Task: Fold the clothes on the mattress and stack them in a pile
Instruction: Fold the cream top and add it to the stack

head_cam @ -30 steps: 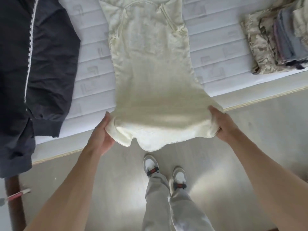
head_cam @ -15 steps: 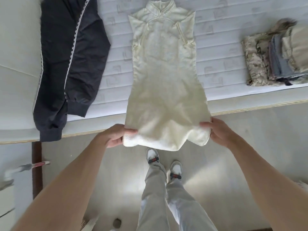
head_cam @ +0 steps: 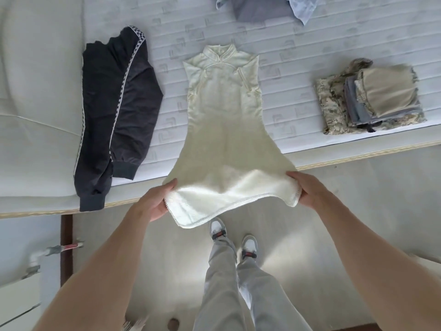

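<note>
Quilted mattress (head_cam: 310, 44), cream dress (head_cam: 224, 120) spread flat — left hand (head_cam: 155, 201), right hand (head_cam: 307, 187) pinching hem corners

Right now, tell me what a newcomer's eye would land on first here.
First the cream dress, spread flat mid-mattress, its hem off the near edge, gripped by the left hand and the right hand. Next, the dark jacket to its left, then the folded pile at right.

The view is pulling back from the mattress (head_cam: 310, 44), bringing loose grey and blue clothes (head_cam: 262, 8) into sight at its far edge, beyond the cream dress (head_cam: 224, 120).
</note>
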